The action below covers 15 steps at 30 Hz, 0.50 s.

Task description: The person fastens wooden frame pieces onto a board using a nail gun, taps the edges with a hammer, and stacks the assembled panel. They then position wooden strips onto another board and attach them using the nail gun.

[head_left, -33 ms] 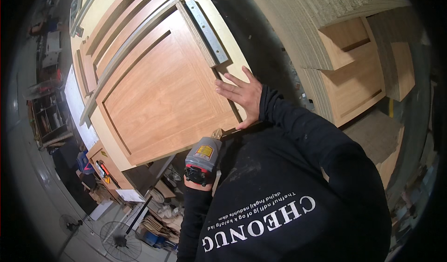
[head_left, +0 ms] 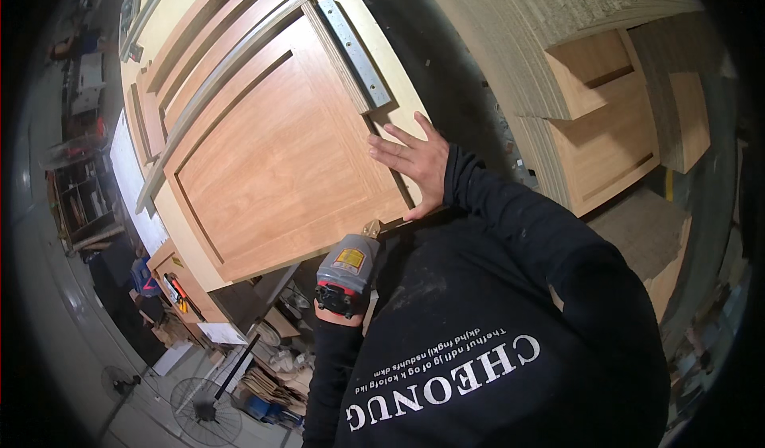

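Observation:
A light wooden panel (head_left: 279, 145) with grooved lines along its sides, like a cabinet door, lies on the bench in front of me. My right hand (head_left: 418, 161) rests on its near right corner, fingers spread, thumb at the near edge. At the near edge, left of that hand, a grey, red and black nail gun (head_left: 348, 269) has its brass-coloured nose touching or very close to the wood. My left hand (head_left: 341, 317) is under the nail gun, apparently gripping it; its fingers are hidden. A grey metal bar with holes (head_left: 353, 54) lies along the panel's right side.
Long wooden strips (head_left: 227, 70) run along the panel's left and far sides. Tall stacks of similar panels (head_left: 606, 137) stand on the right. Lower left are a floor fan (head_left: 205, 412), scrap wood (head_left: 271, 392) and a bench with an orange-handled tool (head_left: 177, 289).

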Motion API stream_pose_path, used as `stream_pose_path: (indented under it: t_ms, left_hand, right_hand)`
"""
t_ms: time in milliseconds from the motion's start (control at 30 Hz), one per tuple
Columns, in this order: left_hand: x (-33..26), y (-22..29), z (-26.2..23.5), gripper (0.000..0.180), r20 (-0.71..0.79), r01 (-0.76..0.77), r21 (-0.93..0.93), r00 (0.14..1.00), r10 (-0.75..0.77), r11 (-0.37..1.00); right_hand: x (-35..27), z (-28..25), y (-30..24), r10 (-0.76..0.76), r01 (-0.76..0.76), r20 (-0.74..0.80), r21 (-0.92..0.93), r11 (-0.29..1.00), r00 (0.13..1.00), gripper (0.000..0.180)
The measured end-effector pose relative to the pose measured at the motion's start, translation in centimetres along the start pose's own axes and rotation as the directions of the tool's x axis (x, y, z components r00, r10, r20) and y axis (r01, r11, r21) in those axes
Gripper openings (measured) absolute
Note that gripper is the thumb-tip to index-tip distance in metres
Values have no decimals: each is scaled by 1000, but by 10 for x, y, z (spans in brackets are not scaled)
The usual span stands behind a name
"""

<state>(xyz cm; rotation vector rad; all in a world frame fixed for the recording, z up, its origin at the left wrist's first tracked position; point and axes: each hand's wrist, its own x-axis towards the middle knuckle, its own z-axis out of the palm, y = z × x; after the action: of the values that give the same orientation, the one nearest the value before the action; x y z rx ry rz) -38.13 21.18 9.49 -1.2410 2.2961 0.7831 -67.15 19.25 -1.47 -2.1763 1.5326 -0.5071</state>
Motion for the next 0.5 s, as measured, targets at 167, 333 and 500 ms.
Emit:
stream_pose_path:
  t_ms: [167,333,500]
  left_hand:
    - [0,8,-5,34,-142,-133,105,979,147,986]
    - [-1,6,-1,34,-110,-103,57,988,109,993]
    - [-3,3,8,36,-74,-79,-74,995,73,994]
  right_hand:
    - [0,2,1,1,-1,-19,15,1000,1000,114]
    - [-1,5,3,4,-4,-8,15,1000,1000,114]
    - [-1,4,1,-1,1,-11,-5,1000,1000,114]
